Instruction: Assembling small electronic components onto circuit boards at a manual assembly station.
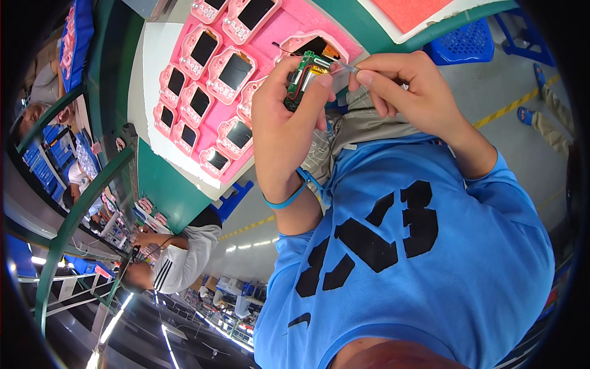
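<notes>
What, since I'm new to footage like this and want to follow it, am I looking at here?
There is no machine: these are a person's own two bare hands. The one picture comes from a fisheye camera worn on that person's head, looking down, so straight edges bend toward the rim, and the blue shirt is the wearer's. The left hand holds a small green circuit board. The right hand pinches a slim tool, its tip near the board; it is too small to name surely. In front, a pink mat carries pink casings with dark screens. Toward the left is another person in a white top.
</notes>
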The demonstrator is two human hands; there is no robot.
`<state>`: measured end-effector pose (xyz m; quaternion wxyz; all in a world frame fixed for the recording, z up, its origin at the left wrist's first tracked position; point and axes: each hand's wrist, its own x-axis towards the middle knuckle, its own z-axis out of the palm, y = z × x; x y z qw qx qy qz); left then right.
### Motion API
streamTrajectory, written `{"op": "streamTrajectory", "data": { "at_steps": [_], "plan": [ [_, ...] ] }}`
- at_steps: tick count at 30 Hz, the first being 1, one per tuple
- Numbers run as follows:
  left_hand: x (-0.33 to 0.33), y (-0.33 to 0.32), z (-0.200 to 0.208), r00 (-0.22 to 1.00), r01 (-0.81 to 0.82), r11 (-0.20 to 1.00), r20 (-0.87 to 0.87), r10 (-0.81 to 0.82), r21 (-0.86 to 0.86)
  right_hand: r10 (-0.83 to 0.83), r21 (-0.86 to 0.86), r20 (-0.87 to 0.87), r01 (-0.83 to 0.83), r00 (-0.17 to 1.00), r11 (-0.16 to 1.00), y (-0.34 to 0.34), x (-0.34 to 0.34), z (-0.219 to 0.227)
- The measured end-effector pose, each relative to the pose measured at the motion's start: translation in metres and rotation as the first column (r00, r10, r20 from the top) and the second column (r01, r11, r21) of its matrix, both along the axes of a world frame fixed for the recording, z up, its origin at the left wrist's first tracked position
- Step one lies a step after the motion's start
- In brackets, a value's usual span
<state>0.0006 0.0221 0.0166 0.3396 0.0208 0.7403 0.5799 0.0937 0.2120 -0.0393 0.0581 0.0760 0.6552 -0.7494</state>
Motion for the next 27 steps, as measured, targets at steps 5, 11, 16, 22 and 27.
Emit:
{"op": "streamTrajectory", "data": {
  "at_steps": [5,11,16,22,27],
  "plan": [
    [0.000,0.000,-0.002,1.000,0.012,1.000,-0.009,-0.012,-0.003,-0.018,0.091,-0.030,0.021,0.999,0.996,0.002,0.002,-0.001],
    [-0.001,-0.002,-0.002,0.999,0.032,0.999,-0.007,-0.032,-0.010,-0.023,0.147,-0.091,0.036,0.996,0.988,0.001,0.004,-0.001],
    [0.001,-0.001,-0.001,1.000,0.013,1.000,-0.003,-0.013,0.027,-0.021,0.140,-0.112,0.036,0.994,0.990,0.001,0.005,-0.003],
    [0.001,0.010,0.000,1.000,0.000,1.000,0.006,0.000,0.004,-0.020,0.130,-0.149,0.039,0.989,0.991,0.005,0.007,-0.002],
    [0.000,0.018,-0.006,0.990,-0.015,0.992,-0.139,-0.003,-0.126,0.011,0.144,-0.140,0.010,0.990,0.990,0.010,0.005,0.004]
  ]
}}
